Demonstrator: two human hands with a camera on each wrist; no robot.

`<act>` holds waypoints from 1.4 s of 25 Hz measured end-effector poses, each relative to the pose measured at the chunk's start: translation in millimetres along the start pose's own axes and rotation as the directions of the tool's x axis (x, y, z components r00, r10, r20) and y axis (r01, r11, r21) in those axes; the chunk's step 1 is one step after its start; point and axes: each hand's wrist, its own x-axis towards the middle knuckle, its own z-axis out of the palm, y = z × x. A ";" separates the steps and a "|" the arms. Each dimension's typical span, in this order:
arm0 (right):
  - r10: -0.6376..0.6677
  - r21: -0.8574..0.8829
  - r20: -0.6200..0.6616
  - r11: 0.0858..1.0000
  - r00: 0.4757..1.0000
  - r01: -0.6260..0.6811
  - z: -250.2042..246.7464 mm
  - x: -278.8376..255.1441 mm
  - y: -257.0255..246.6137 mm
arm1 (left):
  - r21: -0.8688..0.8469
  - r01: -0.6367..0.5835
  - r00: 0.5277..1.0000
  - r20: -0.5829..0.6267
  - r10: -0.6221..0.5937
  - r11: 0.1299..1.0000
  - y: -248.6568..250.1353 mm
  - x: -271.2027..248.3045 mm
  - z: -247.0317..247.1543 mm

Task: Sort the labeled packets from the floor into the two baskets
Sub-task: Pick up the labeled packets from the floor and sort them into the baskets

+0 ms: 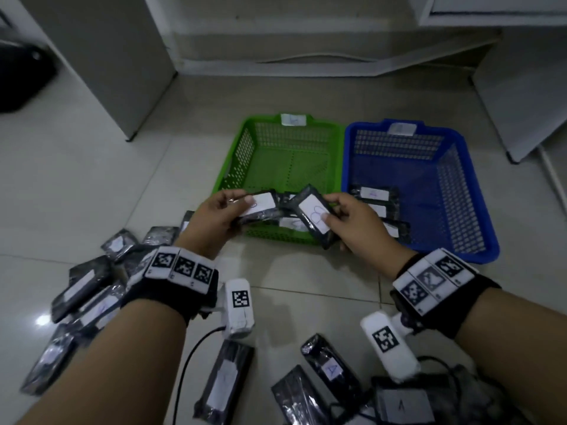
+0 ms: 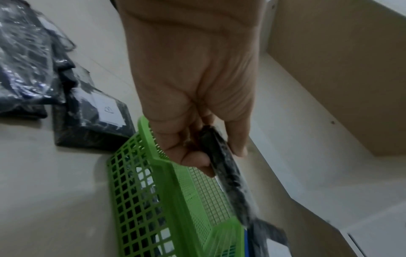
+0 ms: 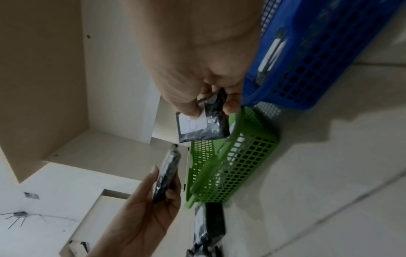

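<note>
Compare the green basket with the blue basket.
The green basket stands left, the blue basket right, side by side. The hands, left and right, each hold a packet over the green one's near edge, none over the blue. Both are perforated plastic, tagged on the far rim, holding black packets.

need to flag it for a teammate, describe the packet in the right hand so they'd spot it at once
Find the green basket and blue basket side by side on the floor. Two hands hold black packets over the green basket's near edge. It is the tilted packet pinched by the right hand, its white label showing a blue B.
</note>
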 end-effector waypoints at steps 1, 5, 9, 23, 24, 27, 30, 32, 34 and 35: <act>-0.004 -0.026 -0.024 1.000 1.000 0.003 2.3 11.6 -8.0 | -0.033 -0.011 0.999 -0.036 0.010 0.999 -5.1 3.6 -6.1; 0.074 -0.254 0.011 0.965 0.997 -0.069 17.7 78.2 -24.7 | -0.006 -0.080 0.992 -0.099 0.079 0.997 -16.2 25.7 -23.2; 0.159 -0.526 0.092 0.846 0.983 -0.087 33.0 115.3 -13.4 | 0.054 -0.111 0.975 -0.187 0.119 0.992 -14.8 43.2 -17.9; -0.095 -0.422 -0.050 0.904 0.994 0.065 9.7 47.5 2.1 | 0.583 -0.105 0.994 0.048 0.095 0.806 -23.8 67.9 28.7; -0.121 -0.412 -0.055 0.907 0.991 0.087 6.2 39.1 4.4 | 0.637 -0.095 0.995 0.062 0.073 0.765 -23.6 70.1 31.3; -0.177 -0.417 -0.039 0.897 0.983 0.145 -7.1 12.7 9.9 | 0.774 -0.127 0.989 0.146 0.021 0.620 -24.2 71.7 45.4; -0.177 -0.358 -0.024 0.920 0.984 0.157 -15.4 -25.0 15.9 | 0.868 -0.197 0.976 0.220 0.003 0.457 -27.6 67.6 54.3; -0.096 -0.300 0.060 0.947 0.994 0.110 -10.5 -55.3 25.2 | 0.861 -0.212 0.977 0.197 0.080 0.462 -30.1 60.6 54.5; 0.009 -0.315 0.250 0.946 0.968 0.073 3.2 -81.6 35.0 | 0.837 -0.277 0.949 0.161 0.270 0.473 -37.5 49.6 53.1; 0.075 -0.341 0.361 0.938 0.930 0.056 12.0 -93.2 39.8 | 0.822 -0.345 0.905 0.163 0.393 0.453 -43.8 41.7 52.4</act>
